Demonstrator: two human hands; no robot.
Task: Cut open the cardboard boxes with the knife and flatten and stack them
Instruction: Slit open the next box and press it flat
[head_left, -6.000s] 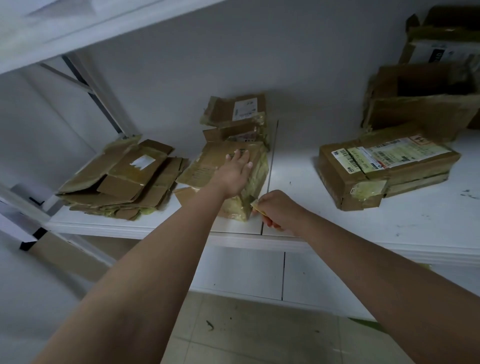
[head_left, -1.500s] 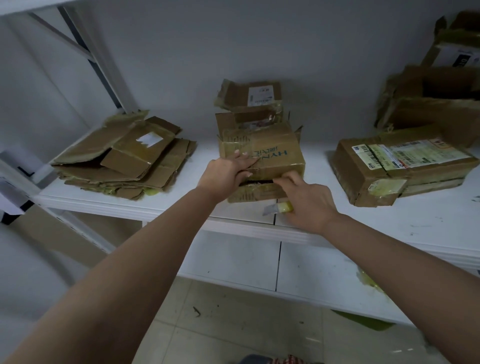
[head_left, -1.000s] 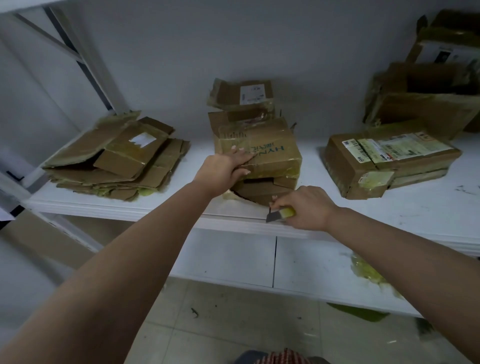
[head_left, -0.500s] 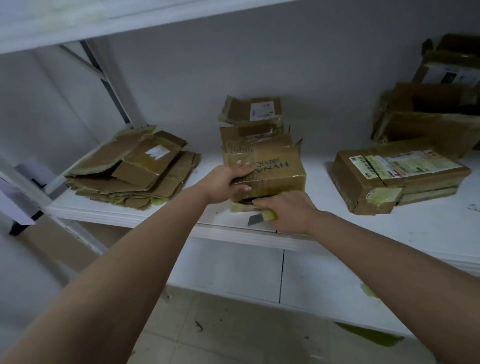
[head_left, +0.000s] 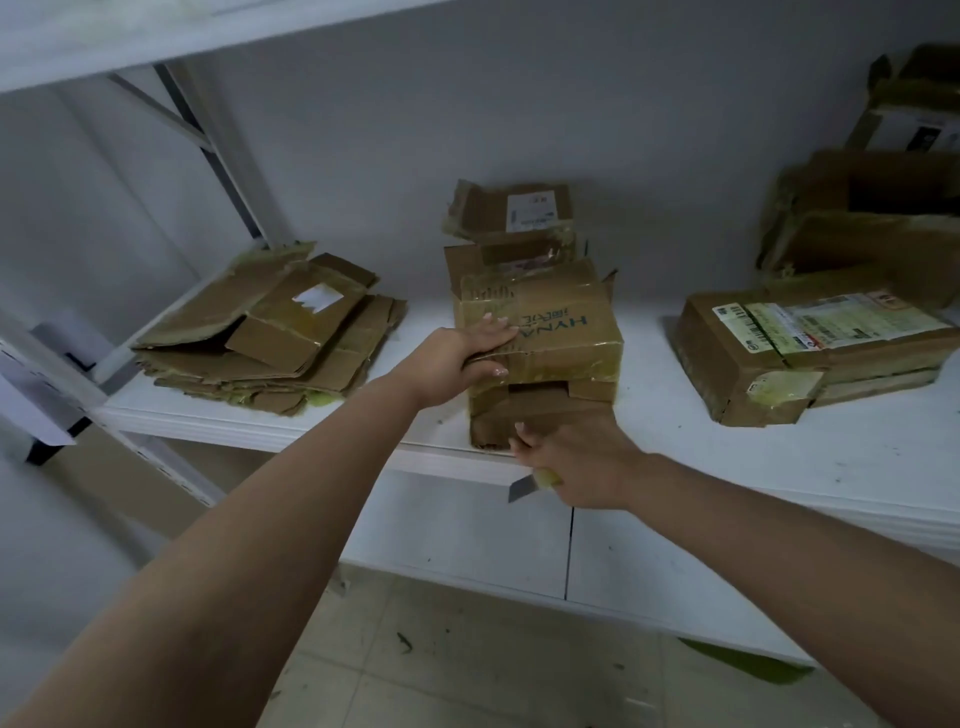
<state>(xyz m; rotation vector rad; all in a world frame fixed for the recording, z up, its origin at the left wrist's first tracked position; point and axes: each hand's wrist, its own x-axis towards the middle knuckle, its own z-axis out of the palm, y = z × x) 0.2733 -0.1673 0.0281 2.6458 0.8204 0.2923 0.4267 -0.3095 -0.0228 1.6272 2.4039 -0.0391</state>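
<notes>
Nearest, the right hand (head_left: 582, 462) sat at the front edge of the shelf (head_left: 779, 457), curled round a knife (head_left: 532, 480) whose pale yellow handle showed under the fingers and whose grey blade pointed left and slightly down, out past the shelf lip. The thumb of that hand touched the lower front of the box (head_left: 540, 353), where a flap hung open below a dark gap.

Just beyond, the left hand (head_left: 457, 358) gripped the left front corner of the same box: fingers lay on its taped top next to upside-down blue lettering, and the thumb was hooked over the front edge. The box stood upright in the middle of the shelf, near the front edge.

Directly behind it a second, smaller box (head_left: 511, 223) with a white label leaned against the wall. To the left, well apart, lay a stack (head_left: 270, 338) of flattened cardboard, with scraps of yellowish tape showing at its lower edge. To the right, a flat sealed parcel (head_left: 810, 353) with printed labels rested on the shelf, and behind it, toward the far right corner, a heap of opened cartons (head_left: 872, 218) stood against the wall.

Below the shelf was tiled floor (head_left: 467, 649) with a green scrap (head_left: 748, 665) lying on it.
</notes>
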